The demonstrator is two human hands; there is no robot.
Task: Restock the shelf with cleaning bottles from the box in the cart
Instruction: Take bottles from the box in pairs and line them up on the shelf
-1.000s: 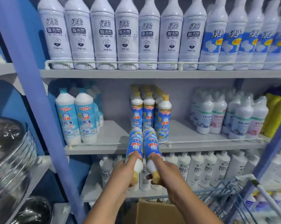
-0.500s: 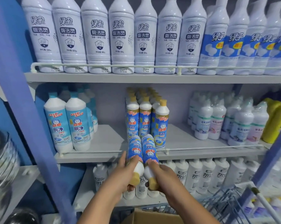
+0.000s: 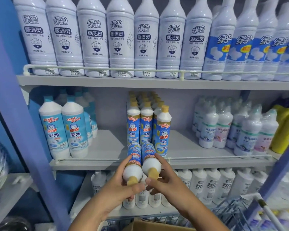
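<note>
Both bottles have come up closer to the middle shelf (image 3: 190, 161) since a second ago, left hand (image 3: 122, 189) wrapped round one bottle (image 3: 133, 162), right hand (image 3: 167, 179) round the other (image 3: 150, 160), bases nearly over the rail, so shelving looks imminent.

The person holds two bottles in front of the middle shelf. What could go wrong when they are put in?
1. The front bottle of the gold-capped group stands close behind the rail; the two held bottles could knock it over.
2. Both must clear that rail and might catch on it.
3. The left hand and right hand grip near the caps, so a bottle may slip.
</note>
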